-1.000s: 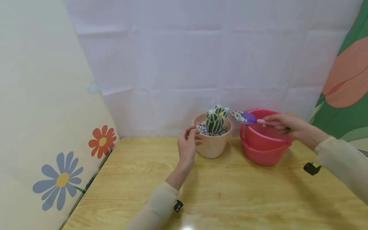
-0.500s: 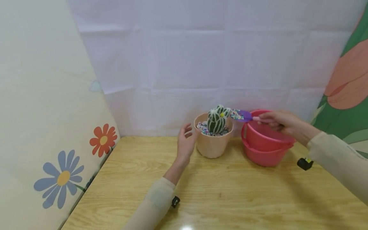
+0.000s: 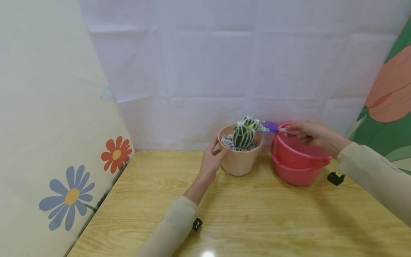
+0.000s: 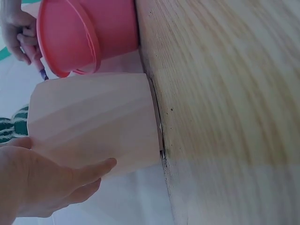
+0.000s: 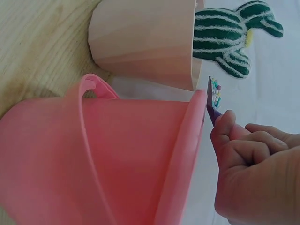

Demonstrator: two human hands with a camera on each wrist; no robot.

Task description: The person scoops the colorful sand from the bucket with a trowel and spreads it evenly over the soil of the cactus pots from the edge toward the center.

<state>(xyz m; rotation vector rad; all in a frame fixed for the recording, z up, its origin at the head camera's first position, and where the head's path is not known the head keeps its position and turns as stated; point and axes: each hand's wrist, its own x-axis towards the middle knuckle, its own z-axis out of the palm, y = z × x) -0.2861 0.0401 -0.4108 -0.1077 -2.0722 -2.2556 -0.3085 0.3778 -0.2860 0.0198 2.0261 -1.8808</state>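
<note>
A beige flower pot (image 3: 239, 162) stands at the back of the table, with a green-and-white cactus (image 3: 243, 137) upright in colourful granules (image 3: 227, 142). My left hand (image 3: 210, 162) rests on the pot's left side, fingers fairly straight. In the left wrist view, a fingertip (image 4: 110, 163) overlaps the pot wall. My right hand (image 3: 313, 134) grips the pink handle (image 3: 282, 130) of a small purple shovel (image 3: 271, 127). Its blade, loaded with multicoloured granules (image 5: 216, 93), is held level beside the cactus, near the pot's rim. The right hand is above the bucket.
A pink bucket (image 3: 297, 171) with its handle hanging down stands right of the pot; its contents are hidden. Behind hangs a white cloth (image 3: 199, 71). A flower-painted panel (image 3: 48, 125) borders the wooden table (image 3: 224, 214) on the left.
The right hand has carried the loaded shovel left, closer to the cactus. My left hand moved off slightly, then came against the pot's side near its rim.
</note>
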